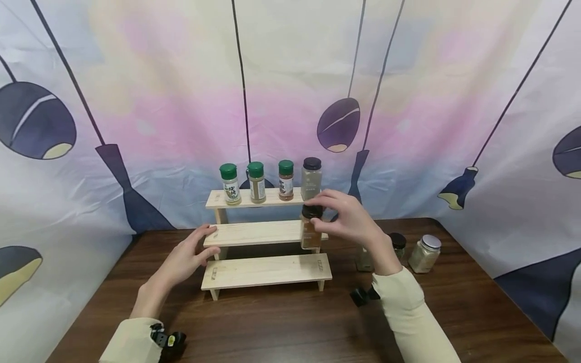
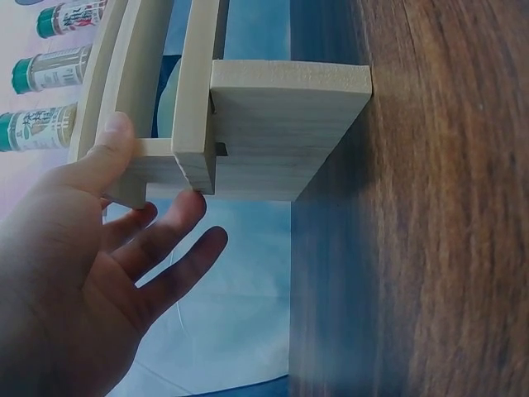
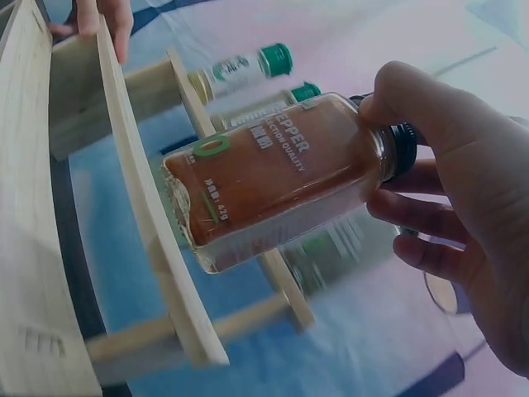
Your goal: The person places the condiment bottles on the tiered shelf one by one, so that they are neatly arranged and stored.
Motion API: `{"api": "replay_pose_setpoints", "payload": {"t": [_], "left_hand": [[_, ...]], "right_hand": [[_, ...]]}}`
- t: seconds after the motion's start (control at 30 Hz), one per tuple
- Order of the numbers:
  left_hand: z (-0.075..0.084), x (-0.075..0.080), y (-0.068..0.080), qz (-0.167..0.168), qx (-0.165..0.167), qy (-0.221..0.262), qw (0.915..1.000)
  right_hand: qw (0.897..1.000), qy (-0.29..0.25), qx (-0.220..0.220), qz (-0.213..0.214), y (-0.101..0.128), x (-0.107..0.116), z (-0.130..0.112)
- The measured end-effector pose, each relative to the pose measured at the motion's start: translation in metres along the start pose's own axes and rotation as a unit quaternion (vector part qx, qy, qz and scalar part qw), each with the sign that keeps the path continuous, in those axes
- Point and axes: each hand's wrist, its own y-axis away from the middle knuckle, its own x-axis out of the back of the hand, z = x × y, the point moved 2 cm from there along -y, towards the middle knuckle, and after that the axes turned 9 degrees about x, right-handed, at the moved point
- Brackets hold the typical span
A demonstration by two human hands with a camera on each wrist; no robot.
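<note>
The right hand (image 1: 351, 219) pinches the black cap of a glass jar of reddish-brown spice (image 1: 310, 229), its base at the middle step of the pale wooden three-step rack (image 1: 265, 272). The left hand (image 1: 186, 257), fingers relaxed and spread, rests against that step's left end above the dark wooden worktop (image 1: 281, 322).

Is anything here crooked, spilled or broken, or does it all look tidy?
Nothing stands out. The wooden rack sits level, and the four jars on its top shelf stand upright. The right hand holds a jar of red spice by its cap at the middle shelf; its base looks just off the wood. No spills.
</note>
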Motion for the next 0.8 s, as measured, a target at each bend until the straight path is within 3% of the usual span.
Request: {"api": "replay_pose_setpoints", "payload": {"t": [0.3, 0.8], "left_hand": [[-0.001, 0.001, 0.002, -0.001, 0.001, 0.002, 1.0], [0.0, 0.0, 0.001, -0.001, 0.005, -0.001, 1.0]], "right_hand": [[0.998, 0.009, 0.062, 0.003, -0.04, -0.023, -0.01], [0.998, 0.014, 0.054, -0.023, -0.088, -0.063, -0.024]]}}
